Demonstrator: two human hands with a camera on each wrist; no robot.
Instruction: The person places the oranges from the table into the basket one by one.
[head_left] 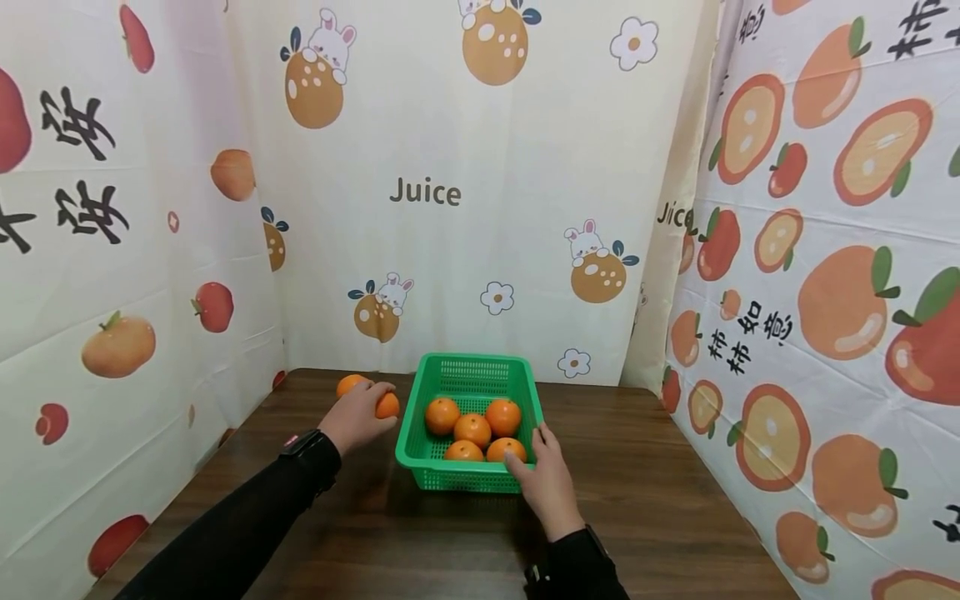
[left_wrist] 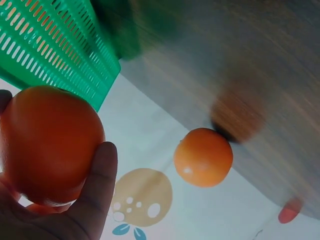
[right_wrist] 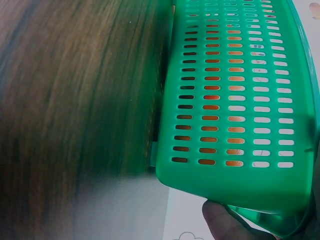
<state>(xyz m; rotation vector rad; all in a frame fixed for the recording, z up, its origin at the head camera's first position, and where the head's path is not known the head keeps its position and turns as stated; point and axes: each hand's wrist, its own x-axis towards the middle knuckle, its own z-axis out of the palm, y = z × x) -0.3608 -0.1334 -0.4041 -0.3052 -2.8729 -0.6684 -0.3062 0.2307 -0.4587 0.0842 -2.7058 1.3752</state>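
Note:
My left hand is at the left of a green plastic basket, gripping an orange between fingers and thumb. In the left wrist view the held orange looks large and close, beside the basket's slotted wall. Another orange rests on the table just behind that hand; the left wrist view has this loose orange too. My right hand holds the basket at its front right corner, thumb over the rim. Several oranges lie inside the basket.
The dark wood table runs up to a printed back curtain. Patterned side curtains border it on the left and right.

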